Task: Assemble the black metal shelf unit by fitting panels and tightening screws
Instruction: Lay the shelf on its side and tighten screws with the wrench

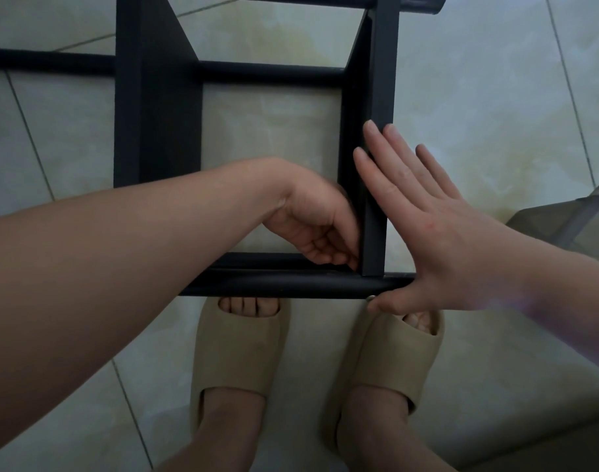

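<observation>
Black metal shelf unit (155, 114) on tiled floor (478, 80). Right hand (438, 233), fingers straight, flat against side panel (376, 185) above front crossbar (274, 286), thumb under crossbar beside screw (370, 297): probably bracing joint. Left hand (311, 226) curled inside corner at crossbar; contents hidden.

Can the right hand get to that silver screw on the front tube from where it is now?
Probably yes. The right hand lies flat against the outside of the upright panel, and its thumb tip sits right beside the screw at the near edge of the front tube. Nothing stands between them.
</observation>
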Tool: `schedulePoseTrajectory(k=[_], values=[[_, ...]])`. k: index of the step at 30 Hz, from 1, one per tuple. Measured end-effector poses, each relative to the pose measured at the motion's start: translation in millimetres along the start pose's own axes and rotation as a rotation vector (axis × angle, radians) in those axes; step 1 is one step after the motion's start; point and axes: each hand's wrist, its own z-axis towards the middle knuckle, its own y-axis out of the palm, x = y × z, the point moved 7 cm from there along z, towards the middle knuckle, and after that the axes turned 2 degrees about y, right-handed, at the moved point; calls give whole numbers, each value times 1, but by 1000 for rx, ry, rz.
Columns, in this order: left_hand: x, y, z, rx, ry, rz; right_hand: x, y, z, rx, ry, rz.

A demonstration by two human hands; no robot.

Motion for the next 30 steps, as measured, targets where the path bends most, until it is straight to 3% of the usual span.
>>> schedulePoseTrajectory(k=[30], values=[[-3, 1, 0, -4, 0, -55, 1, 1, 0, 15, -4, 22]])
